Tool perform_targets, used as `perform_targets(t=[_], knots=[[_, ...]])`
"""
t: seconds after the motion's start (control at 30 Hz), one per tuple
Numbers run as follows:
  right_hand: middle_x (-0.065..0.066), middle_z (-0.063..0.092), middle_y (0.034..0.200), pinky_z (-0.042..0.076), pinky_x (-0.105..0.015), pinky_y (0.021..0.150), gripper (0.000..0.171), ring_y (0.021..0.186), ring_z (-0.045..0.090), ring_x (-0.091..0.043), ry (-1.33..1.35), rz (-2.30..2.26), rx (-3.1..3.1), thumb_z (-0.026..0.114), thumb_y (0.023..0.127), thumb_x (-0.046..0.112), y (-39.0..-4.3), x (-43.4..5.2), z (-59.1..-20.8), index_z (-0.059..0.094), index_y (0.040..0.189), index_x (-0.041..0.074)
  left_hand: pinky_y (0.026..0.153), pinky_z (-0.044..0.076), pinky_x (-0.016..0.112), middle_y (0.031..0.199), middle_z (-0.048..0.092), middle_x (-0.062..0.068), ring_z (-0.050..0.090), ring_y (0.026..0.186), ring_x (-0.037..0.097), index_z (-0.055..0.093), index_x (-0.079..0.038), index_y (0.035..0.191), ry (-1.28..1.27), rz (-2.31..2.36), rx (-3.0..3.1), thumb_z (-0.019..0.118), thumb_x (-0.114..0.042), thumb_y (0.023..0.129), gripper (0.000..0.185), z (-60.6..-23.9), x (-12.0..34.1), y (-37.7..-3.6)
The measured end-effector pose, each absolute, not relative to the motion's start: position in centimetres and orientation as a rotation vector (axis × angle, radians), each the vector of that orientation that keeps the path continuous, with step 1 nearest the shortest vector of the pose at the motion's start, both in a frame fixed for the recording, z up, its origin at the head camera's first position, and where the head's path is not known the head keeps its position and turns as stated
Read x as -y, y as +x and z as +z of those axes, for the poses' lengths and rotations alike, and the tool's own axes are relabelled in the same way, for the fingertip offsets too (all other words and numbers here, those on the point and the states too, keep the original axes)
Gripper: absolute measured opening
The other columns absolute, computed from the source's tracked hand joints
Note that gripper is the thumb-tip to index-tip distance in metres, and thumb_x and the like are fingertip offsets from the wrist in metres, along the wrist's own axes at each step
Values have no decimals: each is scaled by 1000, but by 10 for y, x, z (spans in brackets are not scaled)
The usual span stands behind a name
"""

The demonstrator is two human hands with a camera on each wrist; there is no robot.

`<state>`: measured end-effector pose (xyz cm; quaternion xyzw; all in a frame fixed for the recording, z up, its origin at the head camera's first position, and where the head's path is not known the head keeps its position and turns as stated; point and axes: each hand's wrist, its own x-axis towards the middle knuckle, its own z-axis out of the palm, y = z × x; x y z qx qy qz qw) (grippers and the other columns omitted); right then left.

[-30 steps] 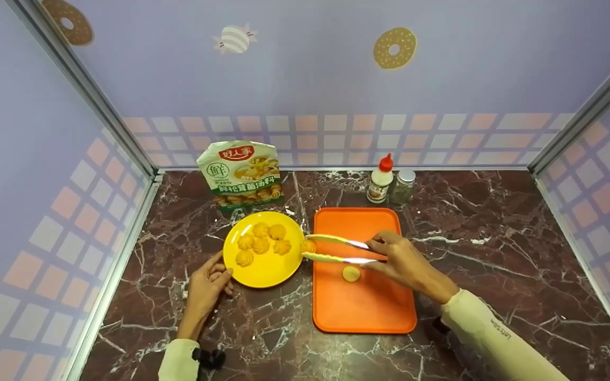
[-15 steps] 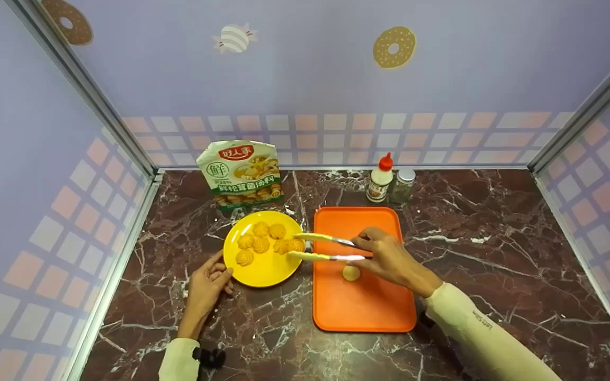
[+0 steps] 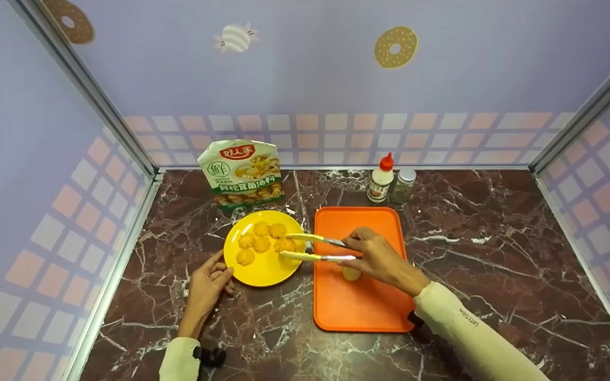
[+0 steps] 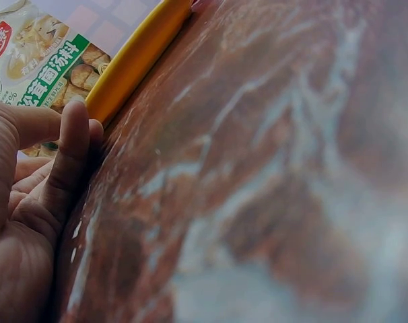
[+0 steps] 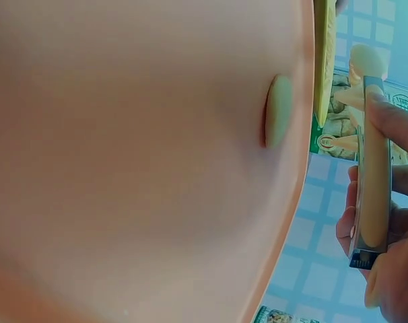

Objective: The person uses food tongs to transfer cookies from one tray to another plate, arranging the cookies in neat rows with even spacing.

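My left hand (image 3: 205,288) holds the left rim of a yellow plate (image 3: 267,275), its thumb and fingers at the edge. Several swirl-shaped golden cookies (image 3: 245,257) lie on that plate. In my right hand (image 3: 382,259) I grip tongs (image 3: 310,237) with yellow tips, which reach over the plate's right side. Between the spread tips sits a swirled cookie (image 3: 287,245), close against or overlapping another one. One pale round cookie (image 5: 279,111) rests on the orange tray (image 3: 360,307), partly covered by my right hand in the head view.
Behind the plate stands a green and white food pouch (image 3: 241,174). A squeeze bottle with a red cap (image 3: 380,180) and a glass jar with a silver lid (image 3: 403,186) stand behind the tray. Patterned walls enclose the marbled table (image 3: 485,248).
My right hand has moved left, carrying the tongs and cookie from the gap between tray and plate to over the plate. The left hand and plate have stayed still.
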<state>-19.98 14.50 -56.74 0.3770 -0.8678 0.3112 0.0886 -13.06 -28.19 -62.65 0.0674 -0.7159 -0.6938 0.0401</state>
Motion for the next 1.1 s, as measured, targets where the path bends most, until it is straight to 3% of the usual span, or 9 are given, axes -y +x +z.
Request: perform_targets(t=[0.5, 1.1], knots=[[-8, 67, 105, 63, -41, 77, 39, 92, 65, -23, 1169, 900, 2576, 95, 90, 28, -202, -126, -569, 84, 117, 2, 53, 62, 27, 96, 66, 22, 66, 62, 17, 50, 11, 158, 208, -2131, 2185, 68, 13, 102, 59, -628, 282, -132], [-9, 65, 102, 61, -33, 72, 39, 87, 62, -21, 1274, 797, 2577, 92, 93, 28, -200, -102, -572, 83, 118, 0, 52, 61, 26, 95, 65, 19, 66, 61, 16, 51, 12, 157, 223, -2150, 2162, 66, 14, 101, 58, -628, 281, -132]])
